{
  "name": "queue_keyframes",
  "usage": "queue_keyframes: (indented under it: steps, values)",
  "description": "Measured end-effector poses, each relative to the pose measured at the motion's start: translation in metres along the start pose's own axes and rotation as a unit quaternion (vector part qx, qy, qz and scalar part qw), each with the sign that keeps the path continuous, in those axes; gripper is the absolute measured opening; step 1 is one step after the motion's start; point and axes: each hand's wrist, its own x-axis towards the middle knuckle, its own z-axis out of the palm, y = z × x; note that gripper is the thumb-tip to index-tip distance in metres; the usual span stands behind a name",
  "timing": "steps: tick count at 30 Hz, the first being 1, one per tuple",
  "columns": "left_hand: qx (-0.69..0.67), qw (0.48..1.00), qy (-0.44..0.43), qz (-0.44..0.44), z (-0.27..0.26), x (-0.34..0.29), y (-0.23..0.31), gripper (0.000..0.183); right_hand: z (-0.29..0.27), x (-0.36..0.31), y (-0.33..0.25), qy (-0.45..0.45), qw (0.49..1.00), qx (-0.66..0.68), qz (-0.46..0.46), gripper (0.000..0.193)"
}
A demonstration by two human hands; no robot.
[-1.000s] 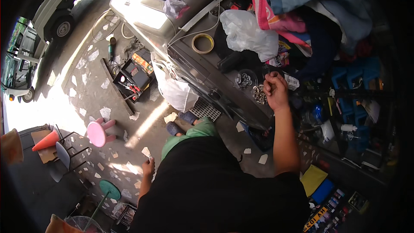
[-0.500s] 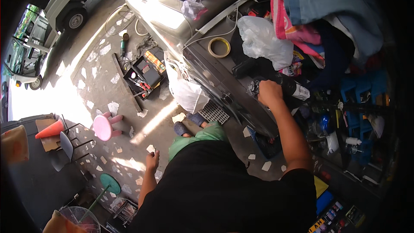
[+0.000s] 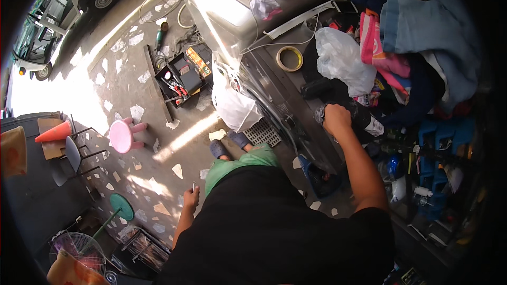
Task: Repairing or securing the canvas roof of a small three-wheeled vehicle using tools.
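Observation:
My right hand [image 3: 336,119] is closed around the crinkled near part of a black plastic-wrapped bundle [image 3: 360,118]. A white label shows at the bundle's far end. It is over the dark worktop [image 3: 269,76], next to a black object [image 3: 315,88] whose kind I cannot make out. A roll of tape [image 3: 289,58] and a crumpled clear plastic bag [image 3: 343,58] lie farther back. My left hand [image 3: 191,197], low beside my body, is closed on a small, thin, pale object [image 3: 194,184]; its kind is too small to tell.
A white bag [image 3: 232,105] hangs at the worktop's left side, near a toolbox [image 3: 185,79] on the floor. Left of me stand a pink stool [image 3: 122,135] and a fan [image 3: 79,253]. Clothes [image 3: 422,26] are heaped at the right. Pale scraps are scattered over the floor.
The view has turned left, so the worktop things appear farther right. My right hand, with the black bundle, has shifted slightly left toward the tape roll. The left hand stays low.

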Motion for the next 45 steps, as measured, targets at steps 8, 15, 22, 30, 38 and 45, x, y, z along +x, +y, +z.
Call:
queue_keyframes:
  steps: [8, 15, 22, 30, 38, 45]
  values:
    - [-0.029, 1.000, 0.007, 0.002, -0.004, 0.017, 0.010, 0.036, 0.000, -0.005, 0.003, 0.010, 1.000, 0.012, 0.020, 0.015]
    - [-0.011, 1.000, 0.003, 0.021, -0.023, 0.036, 0.032, 0.035, -0.002, -0.004, 0.004, 0.022, 0.999, 0.017, 0.035, 0.014]
    - [-0.009, 1.000, 0.004, 0.010, -0.039, 0.035, 0.047, 0.034, 0.008, 0.006, 0.005, 0.042, 0.998, -0.030, -0.026, 0.018]
    - [-0.010, 1.000, 0.023, -0.001, -0.037, 0.032, 0.046, 0.037, -0.003, 0.007, 0.005, -0.029, 0.998, -0.037, -0.043, 0.014]
    - [0.030, 0.998, 0.038, -0.038, -0.036, 0.019, 0.000, 0.042, -0.011, 0.008, 0.020, -0.018, 0.997, 0.011, -0.075, 0.017]
    - [0.046, 0.996, 0.080, -0.004, -0.036, 0.016, 0.009, 0.050, -0.062, 0.012, 0.045, 0.023, 0.883, 0.456, -0.107, 0.014]
